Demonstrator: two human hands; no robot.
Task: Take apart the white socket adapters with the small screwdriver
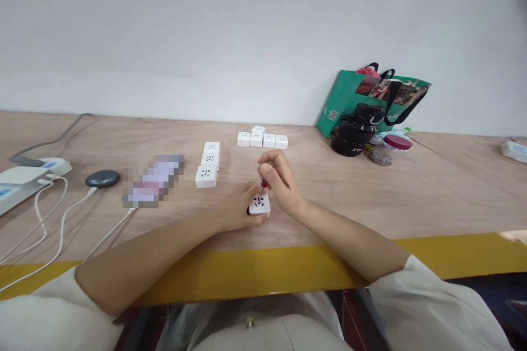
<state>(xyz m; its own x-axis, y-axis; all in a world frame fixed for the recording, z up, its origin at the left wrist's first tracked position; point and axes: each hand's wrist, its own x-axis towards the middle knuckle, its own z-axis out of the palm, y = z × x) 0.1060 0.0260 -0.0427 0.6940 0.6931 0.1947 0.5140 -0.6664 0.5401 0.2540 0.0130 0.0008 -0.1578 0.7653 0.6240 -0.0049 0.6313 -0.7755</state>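
Note:
A small white socket cube (pixel 259 206) with a slotted face rests on the table in front of me. My left hand (pixel 239 207) grips it from the left, fingers wrapped about its sides. Above it, my right hand (pixel 284 182) is closed round a screwdriver (pixel 264 182) with a red handle. The screwdriver's thin shaft points down, its tip at the middle of the cube's face. Left of my hands stand several like cubes in a line (pixel 206 176). More white cubes (pixel 256 139) form a cluster farther back.
A phone (pixel 154 178), a dark round puck (pixel 102 178) and a power strip (pixel 24 197) with white cables lie at the left. At the back right are a black flask (pixel 352 134), a green bag (pixel 343 90) and a jar with a dark red lid (pixel 397 142).

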